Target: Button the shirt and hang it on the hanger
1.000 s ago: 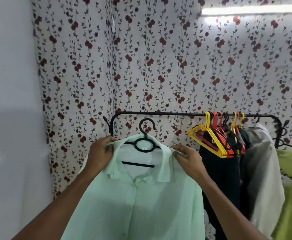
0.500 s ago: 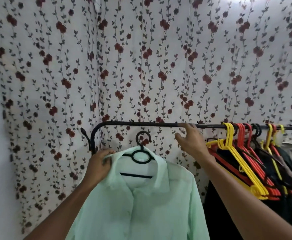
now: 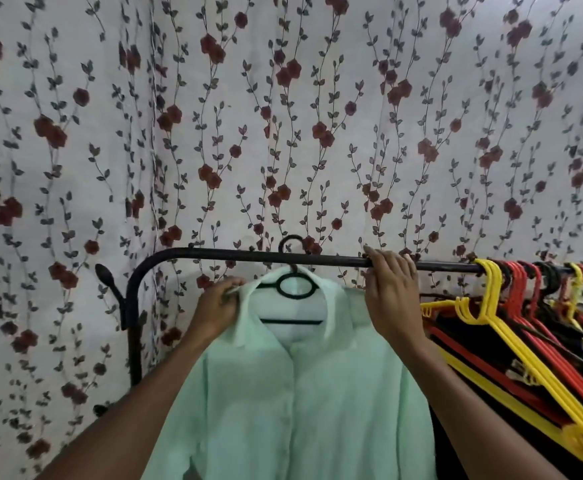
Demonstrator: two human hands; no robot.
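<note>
A pale green shirt [image 3: 293,410], buttoned down its front, sits on a black hanger [image 3: 295,289]. The hanger's hook rises over the black clothes rail [image 3: 248,257] at its left part. My left hand [image 3: 217,310] grips the shirt's left shoulder by the collar. My right hand [image 3: 392,292] rests on the rail just right of the shirt, fingers curled over the bar. Whether the hook bears the weight on the rail is unclear.
Yellow hangers [image 3: 511,355] and red hangers [image 3: 539,341] with dark clothes crowd the rail's right side. The rail's bent left post [image 3: 132,306] stands by the flowered wall [image 3: 283,133]. A stretch of bare rail lies left of the hook.
The shirt and hanger have risen, and the hook now reaches over the rail. My right hand went from the shirt's shoulder up onto the rail. The view came closer.
</note>
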